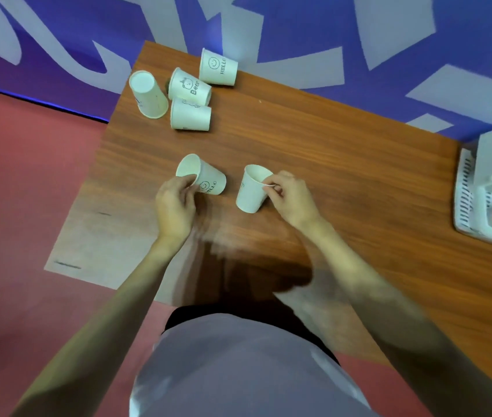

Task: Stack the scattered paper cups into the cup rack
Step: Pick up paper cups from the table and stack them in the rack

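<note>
Left hand [175,203] grips a lying cup [205,179] at the rim. Right hand [290,197] pinches 2nd cup's [250,192] rim. 4 more cups [189,88] at 11 o'clock on table [329,152]; rack [491,191] at 3.

Wooden table [314,139] with scattered cups [190,117], rack [467,200].

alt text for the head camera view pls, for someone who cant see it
A person's left hand grips a white paper cup printed HELLO while the right hand pinches the rim of a plain white paper cup, both over a brown wooden table. Four more white paper cups lie scattered at the far edge; a white plastic cup rack sits right.
</note>
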Available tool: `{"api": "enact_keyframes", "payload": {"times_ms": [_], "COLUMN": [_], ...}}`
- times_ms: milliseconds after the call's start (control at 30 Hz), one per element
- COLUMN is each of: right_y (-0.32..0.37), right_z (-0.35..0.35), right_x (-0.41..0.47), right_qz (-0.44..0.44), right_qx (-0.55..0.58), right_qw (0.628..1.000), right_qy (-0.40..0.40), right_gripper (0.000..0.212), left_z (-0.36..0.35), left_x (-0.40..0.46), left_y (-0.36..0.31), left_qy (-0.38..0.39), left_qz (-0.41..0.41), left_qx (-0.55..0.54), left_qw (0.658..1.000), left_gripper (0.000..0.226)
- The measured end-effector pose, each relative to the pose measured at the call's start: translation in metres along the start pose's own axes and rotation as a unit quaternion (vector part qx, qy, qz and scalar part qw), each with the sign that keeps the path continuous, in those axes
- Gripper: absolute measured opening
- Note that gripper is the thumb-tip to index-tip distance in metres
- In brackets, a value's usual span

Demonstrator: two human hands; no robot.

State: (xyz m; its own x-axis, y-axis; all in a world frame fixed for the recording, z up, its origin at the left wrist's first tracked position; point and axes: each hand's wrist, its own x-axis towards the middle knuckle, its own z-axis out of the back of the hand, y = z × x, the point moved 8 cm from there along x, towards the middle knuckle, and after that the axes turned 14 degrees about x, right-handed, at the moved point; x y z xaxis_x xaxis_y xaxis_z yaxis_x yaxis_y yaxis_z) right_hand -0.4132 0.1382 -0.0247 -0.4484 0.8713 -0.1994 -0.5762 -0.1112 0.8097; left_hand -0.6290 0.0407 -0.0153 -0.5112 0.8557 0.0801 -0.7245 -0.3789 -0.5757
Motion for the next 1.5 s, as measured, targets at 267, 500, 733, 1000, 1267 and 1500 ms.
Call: {"api": "enact_keyframes", "payload": {"times_ms": [267,500,733,1000,1267,1500], "right_y": [-0.081,-0.138,-0.183,-0.209,-0.244,-0.257], "right_z": [0.159,0.265,0.365,0.433,0.43,0.419], "right_x": [-0.104,-0.207,-0.285,-0.268,-0.232,-0.218], "right_qz": [-0.026,-0.035,-0.038,0.001,-0.032,-0.034], "right_qx": [0.015,0.01,-0.06,-0.091,-0.101,-0.081], "right_qw": [0.98,0.938,0.856,0.856,0.907,0.934], "right_qy": [-0.197,-0.345,-0.512,-0.508,-0.408,-0.348], "right_gripper": [0.013,0.011,0.018,0.021,0.022,0.029], "left_z": [-0.072,-0.145,-0.189,-0.2,-0.194,-0.199], "left_x": [-0.031,-0.077,-0.115,-0.126,-0.114,-0.119], "left_y": [-0.147,-0.266,-0.355,-0.422,-0.493,-0.562], "left_qy": [0.069,0.146,0.163,0.132,0.083,0.064], "left_qz": [-0.155,-0.255,-0.308,-0.339,-0.364,-0.419], "left_qx": [0.004,-0.016,-0.041,-0.062,-0.105,-0.154], "left_qw": [0.986,0.956,0.936,0.929,0.922,0.893], "left_gripper": [0.013,0.014,0.014,0.013,0.014,0.012]}}
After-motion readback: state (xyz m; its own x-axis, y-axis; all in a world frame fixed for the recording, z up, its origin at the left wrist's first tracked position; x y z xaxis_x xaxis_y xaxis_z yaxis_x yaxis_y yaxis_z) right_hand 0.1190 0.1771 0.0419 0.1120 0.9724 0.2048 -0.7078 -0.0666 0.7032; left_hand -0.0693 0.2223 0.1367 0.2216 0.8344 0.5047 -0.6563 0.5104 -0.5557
